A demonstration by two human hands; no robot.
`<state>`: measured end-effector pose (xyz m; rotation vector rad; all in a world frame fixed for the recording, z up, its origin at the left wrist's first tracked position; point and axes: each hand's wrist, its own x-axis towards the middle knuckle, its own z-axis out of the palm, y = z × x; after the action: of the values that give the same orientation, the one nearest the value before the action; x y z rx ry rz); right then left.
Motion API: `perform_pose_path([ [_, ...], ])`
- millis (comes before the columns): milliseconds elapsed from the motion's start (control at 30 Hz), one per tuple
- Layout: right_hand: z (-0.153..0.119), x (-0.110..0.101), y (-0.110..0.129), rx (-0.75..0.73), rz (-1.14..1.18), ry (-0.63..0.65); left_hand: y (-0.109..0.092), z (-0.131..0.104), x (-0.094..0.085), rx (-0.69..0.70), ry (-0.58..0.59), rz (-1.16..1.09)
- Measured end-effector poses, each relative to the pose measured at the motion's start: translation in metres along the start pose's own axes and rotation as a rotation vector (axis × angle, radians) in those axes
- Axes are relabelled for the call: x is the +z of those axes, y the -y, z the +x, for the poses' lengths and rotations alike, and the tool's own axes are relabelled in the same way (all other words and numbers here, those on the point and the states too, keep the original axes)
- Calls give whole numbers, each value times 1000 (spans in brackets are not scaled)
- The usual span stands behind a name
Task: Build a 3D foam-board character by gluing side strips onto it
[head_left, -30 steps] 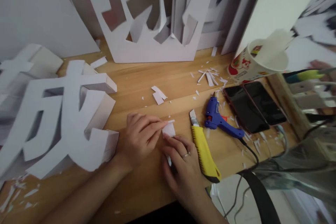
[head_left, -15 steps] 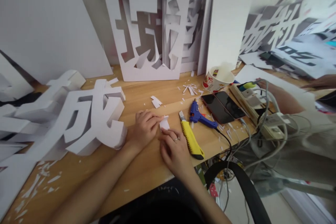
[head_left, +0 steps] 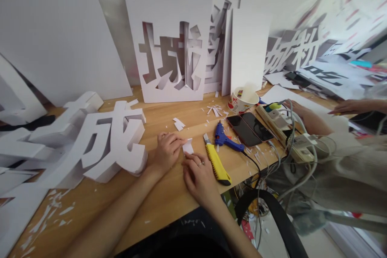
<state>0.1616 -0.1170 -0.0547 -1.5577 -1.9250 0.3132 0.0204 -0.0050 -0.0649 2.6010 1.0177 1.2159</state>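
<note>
A small white piece of board [head_left: 188,146] is between my two hands, low over the wooden table. My left hand [head_left: 168,150] pinches its upper left edge with the fingertips. At its lower edge are the closed fingertips of my right hand [head_left: 199,173], which wears a ring. Just right of that hand lies a yellow utility knife [head_left: 217,162] with its blade out. Beyond the knife rests a blue glue gun [head_left: 227,139]. Left of my left hand stands a thick white cut-out character [head_left: 113,137].
White cut-out boards [head_left: 172,8] lean along the back. A paper cup [head_left: 243,100], two phones [head_left: 245,131] and a power strip [head_left: 279,127] with tangled cables sit to the right. Scraps [head_left: 179,124] are scattered about. Another person's hand [head_left: 350,107] reaches in at far right.
My view has tilted up and turned slightly right, showing more of the back and the other person's hand. Both my hands stay at the white piece, with little visible movement.
</note>
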Motion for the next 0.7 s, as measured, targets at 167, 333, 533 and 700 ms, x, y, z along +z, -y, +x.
perform_pose_path([
  [167, 0, 0, -1, 3, 11, 9, 0, 1, -2, 11, 4, -9],
  [333, 0, 1, -3, 1, 23, 8, 1, 0, 0, 1, 6, -3],
  [533, 0, 1, -3, 3, 18, 4, -4, 3, -2, -16, -10, 11],
  [700, 0, 1, -3, 5, 12, 0, -8, 3, -5, -25, -51, 16],
])
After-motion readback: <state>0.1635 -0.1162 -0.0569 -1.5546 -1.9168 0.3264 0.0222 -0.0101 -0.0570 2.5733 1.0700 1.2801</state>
